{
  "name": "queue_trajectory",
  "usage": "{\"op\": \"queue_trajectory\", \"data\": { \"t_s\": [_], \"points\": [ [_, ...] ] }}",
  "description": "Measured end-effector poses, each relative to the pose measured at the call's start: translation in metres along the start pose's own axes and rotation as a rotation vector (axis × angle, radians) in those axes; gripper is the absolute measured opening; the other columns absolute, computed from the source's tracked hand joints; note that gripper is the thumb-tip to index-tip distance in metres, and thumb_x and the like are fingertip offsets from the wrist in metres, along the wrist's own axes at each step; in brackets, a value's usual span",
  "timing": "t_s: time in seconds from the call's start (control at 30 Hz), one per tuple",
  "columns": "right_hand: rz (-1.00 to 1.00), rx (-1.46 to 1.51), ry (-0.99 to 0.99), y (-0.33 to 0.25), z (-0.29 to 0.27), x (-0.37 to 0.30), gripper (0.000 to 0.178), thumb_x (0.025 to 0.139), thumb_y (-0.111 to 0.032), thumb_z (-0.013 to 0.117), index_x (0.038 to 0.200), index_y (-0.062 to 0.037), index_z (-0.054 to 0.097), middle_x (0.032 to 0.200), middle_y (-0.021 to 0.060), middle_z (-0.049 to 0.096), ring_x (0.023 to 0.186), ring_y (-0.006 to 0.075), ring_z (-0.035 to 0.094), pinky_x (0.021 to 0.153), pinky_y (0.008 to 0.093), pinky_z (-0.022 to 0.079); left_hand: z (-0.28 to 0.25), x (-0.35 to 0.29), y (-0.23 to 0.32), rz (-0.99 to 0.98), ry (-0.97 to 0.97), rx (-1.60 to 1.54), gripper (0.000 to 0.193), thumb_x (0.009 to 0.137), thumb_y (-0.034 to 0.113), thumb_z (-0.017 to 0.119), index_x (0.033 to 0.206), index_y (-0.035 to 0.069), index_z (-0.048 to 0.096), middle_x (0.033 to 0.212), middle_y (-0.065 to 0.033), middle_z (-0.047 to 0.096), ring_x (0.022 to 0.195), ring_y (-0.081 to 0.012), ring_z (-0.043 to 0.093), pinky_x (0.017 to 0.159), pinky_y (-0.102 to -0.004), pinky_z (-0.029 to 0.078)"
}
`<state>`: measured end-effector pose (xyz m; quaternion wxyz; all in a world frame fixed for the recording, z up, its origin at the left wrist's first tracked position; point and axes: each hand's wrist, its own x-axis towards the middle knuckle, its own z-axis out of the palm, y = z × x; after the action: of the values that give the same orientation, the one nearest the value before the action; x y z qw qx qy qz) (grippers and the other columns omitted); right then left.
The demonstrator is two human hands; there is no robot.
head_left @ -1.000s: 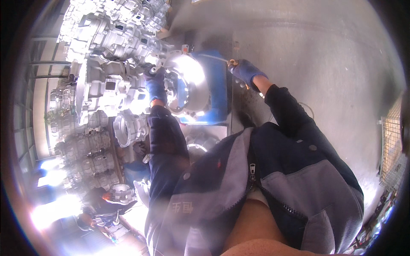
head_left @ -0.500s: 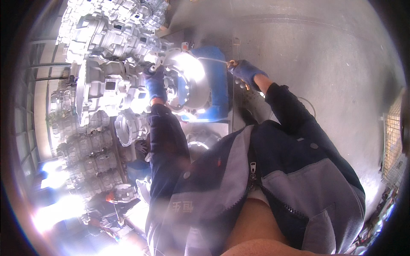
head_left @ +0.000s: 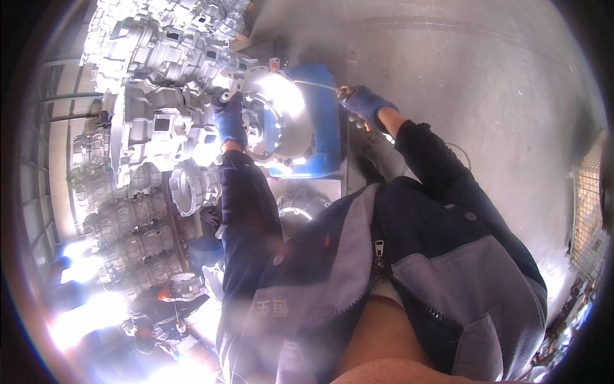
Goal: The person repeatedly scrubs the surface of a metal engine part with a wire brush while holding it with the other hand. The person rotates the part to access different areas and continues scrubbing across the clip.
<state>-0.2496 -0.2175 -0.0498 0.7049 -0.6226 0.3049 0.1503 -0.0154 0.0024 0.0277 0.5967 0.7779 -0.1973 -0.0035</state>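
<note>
A round, silvery cast-metal housing [head_left: 295,121] stands before me, its wide flange tipped toward the right and glaring with light. My left hand [head_left: 228,118], in a blue glove, is closed on the left part of this housing; the fingertips are partly hidden. To the right, my gloved right hand [head_left: 369,105] wraps round an air blow gun with brass-coloured parts [head_left: 346,91]. The gun's long thin nozzle tube [head_left: 313,84] reaches left to the housing's rim. Behind the flange is a blue plastic container [head_left: 327,121].
Rows of similar castings [head_left: 163,125] crowd the left side. Another casting [head_left: 300,208] lies below the blue container. A thin hose [head_left: 464,153] loops beside my right forearm over the grey floor [head_left: 499,83]. At lower left a person [head_left: 153,310] works; a wire-mesh crate [head_left: 587,192] stands far right.
The whole view has shifted slightly, with hands and housing a little further left and up in it. My left hand stays on the housing and my right keeps its grip on the blow gun.
</note>
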Motion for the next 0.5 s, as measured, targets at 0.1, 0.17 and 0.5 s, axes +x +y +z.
{"op": "queue_trajectory", "data": {
  "t_s": [0.1, 0.17, 0.5],
  "points": [
    [-0.094, -0.168, 0.002, -0.005, 0.0, -0.003, 0.041, 0.095, -0.041, 0.046, 0.129, -0.0183, 0.05, 0.109, 0.005, 0.058, 0.099, 0.0204, 0.056, 0.078, 0.0414, 0.05, -0.001, -0.002, 0.001, 0.002, -0.015, -0.027, 0.034, 0.079, 0.004, 0.072, 0.106, 0.012, 0.053, 0.087, 0.0014, 0.058, 0.072, -0.0091, 0.052, 0.063, -0.0242, 0.044],
    [-0.079, -0.219, 0.025, -0.01, 0.003, -0.014, 0.041, 0.094, -0.039, 0.047, 0.13, -0.0191, 0.049, 0.108, 0.0046, 0.06, 0.095, 0.0195, 0.057, 0.076, 0.0401, 0.051, -0.002, -0.003, 0.002, 0.109, -0.056, -0.099, 0.034, 0.079, 0.005, 0.073, 0.106, 0.012, 0.052, 0.088, 0.0014, 0.058, 0.073, -0.0092, 0.052, 0.064, -0.0244, 0.044],
    [-0.035, -0.421, 0.05, 0.023, 0.008, -0.084, 0.038, 0.096, -0.026, 0.048, 0.126, -0.0052, 0.053, 0.102, 0.0113, 0.067, 0.072, 0.0208, 0.065, 0.068, 0.0337, 0.054, -0.005, 0.004, -0.017, 0.081, -0.007, 0.031, 0.046, 0.078, 0.007, 0.074, 0.118, 0.009, 0.051, 0.099, -0.0037, 0.06, 0.084, -0.0138, 0.056, 0.074, -0.0296, 0.047]
  ]
}}
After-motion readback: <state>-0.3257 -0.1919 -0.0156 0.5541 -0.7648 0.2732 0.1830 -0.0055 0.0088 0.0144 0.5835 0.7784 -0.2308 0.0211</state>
